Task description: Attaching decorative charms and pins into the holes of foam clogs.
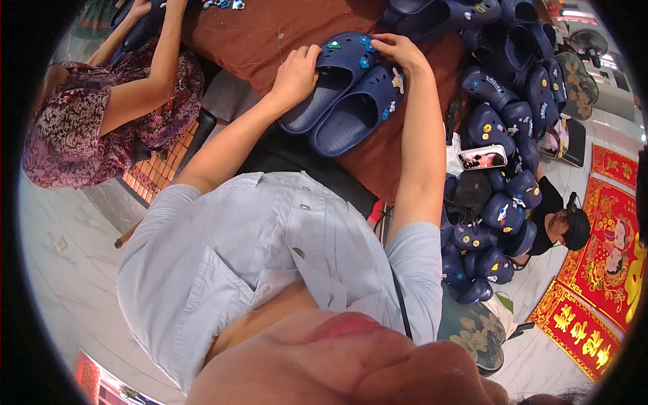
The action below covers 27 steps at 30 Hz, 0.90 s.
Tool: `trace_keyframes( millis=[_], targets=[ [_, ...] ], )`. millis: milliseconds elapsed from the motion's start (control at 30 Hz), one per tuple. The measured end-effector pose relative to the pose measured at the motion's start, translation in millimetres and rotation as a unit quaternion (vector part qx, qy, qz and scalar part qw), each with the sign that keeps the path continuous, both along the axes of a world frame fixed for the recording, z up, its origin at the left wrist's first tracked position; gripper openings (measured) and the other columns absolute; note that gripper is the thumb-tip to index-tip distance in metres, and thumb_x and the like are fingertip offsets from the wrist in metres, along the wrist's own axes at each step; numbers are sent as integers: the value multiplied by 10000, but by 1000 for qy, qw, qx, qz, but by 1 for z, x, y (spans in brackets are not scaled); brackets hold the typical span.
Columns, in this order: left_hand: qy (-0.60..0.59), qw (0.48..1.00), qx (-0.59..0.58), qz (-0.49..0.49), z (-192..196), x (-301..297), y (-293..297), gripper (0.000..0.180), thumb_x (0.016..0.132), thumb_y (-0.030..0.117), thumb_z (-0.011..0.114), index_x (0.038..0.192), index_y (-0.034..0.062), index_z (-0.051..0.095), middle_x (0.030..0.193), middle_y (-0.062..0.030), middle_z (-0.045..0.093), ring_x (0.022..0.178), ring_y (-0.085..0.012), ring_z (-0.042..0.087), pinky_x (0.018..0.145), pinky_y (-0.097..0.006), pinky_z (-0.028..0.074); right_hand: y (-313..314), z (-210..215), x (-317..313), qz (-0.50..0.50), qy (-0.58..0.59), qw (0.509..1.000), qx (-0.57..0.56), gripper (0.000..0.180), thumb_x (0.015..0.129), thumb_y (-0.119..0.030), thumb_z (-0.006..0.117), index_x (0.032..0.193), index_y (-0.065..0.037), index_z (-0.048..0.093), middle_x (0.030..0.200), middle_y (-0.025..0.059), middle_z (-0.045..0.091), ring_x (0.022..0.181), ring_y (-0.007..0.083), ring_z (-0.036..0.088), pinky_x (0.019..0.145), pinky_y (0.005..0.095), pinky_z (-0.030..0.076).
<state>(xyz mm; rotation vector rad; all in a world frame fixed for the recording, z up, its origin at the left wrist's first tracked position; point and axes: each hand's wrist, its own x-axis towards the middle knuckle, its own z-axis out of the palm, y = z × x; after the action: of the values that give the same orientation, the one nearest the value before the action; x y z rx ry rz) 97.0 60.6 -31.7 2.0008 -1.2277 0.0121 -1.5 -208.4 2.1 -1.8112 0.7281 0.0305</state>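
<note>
Two navy blue clogs lie side by side on a brown table top (263, 34). The left clog (341, 67) carries small coloured charms on its toe; the right clog (361, 111) has a white and a blue charm. My left hand (295, 74) grips the left clog's side edge. At that clog's toe, the fingertips of my right hand (399, 50) press by the charms. My light blue shirt fills the lower middle.
A big pile of navy clogs with charms (503, 121) rises at the right, a phone (482, 158) lying on it. A person in a patterned dress (88, 115) works at the left with another clog. A person in black (557, 219) sits by red banners (607, 263).
</note>
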Motion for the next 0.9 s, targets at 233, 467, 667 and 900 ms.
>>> trace_keyframes(
  millis=[233, 467, 667, 900],
  targets=[
    [-11, 1000, 3, -9, 4, -2, 1, 417, 756, 22, 654, 1144, 53, 505, 1051, -166, 588, 993, -372, 583, 805, -468, 528, -7, -11, 3, 31, 17, 998, -46, 558, 697, -167, 867, 1196, -18, 666, 1076, 160, 686, 983, 260, 647, 917, 366, 489],
    [5, 1000, 19, -4, 4, -3, 4, 410, 754, 20, 658, 1132, 53, 504, 1047, -170, 586, 993, -376, 581, 813, -467, 527, -1, -18, 2, 8, -24, 1000, -17, 521, 704, -131, 859, 1178, -18, 674, 1007, 130, 707, 911, 210, 654, 829, 334, 513],
    [-16, 1000, 17, -5, 5, -2, 1, 393, 764, 27, 653, 1125, 51, 498, 1047, -175, 585, 995, -385, 576, 811, -480, 515, -6, -36, 1, -15, -45, 994, -94, 526, 672, -200, 881, 1148, -65, 705, 1057, 162, 709, 966, 270, 661, 866, 384, 509],
    [12, 999, 30, -15, 6, 1, 1, 413, 769, -16, 600, 1168, 28, 505, 1128, -221, 595, 1075, -417, 564, 899, -492, 467, 16, -34, -4, -58, -46, 972, -223, 574, 692, -393, 837, 1170, -106, 698, 1127, 185, 690, 1077, 346, 649, 938, 416, 503]
  ],
)
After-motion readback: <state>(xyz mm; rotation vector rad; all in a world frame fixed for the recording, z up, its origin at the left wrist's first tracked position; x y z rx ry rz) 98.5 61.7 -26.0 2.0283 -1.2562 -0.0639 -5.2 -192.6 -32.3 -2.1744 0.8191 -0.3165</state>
